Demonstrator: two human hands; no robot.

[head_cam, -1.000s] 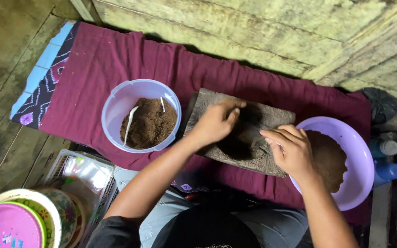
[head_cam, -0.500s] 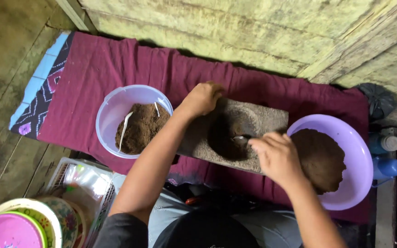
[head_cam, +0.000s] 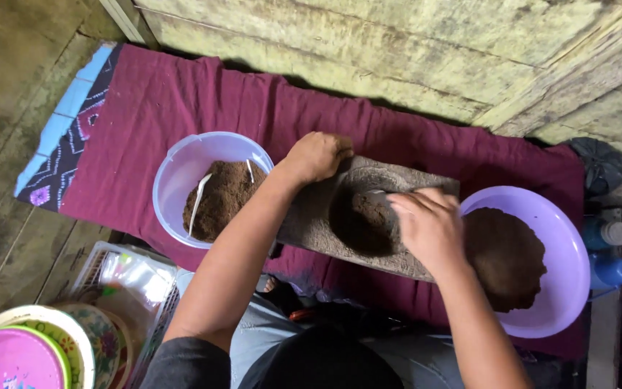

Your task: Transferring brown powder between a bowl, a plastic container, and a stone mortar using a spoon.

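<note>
- Head view, looking straight down: a stone slab (head_cam: 340, 216) with a round hollow lies on a maroon cloth (head_cam: 181, 94), between a clear tub (head_cam: 181, 173) and a purple basin (head_cam: 556, 288), both holding brown powder (head_cam: 221, 198).
- Left hand (head_cam: 318, 155) is curled over the slab's far edge, gripping it.
- Right hand (head_cam: 430, 227) is closed on a spoon (head_cam: 379, 194) whose bowl sits in the hollow, over more powder; the handle is hidden, so the exact grip is probably a pinch.
- Slab looks heavy, stiff and rough; it should not slide easily, and is best held by its thick edge.
- Powder is loose and light and would spill readily; the spoon is best held at its handle end.
</note>
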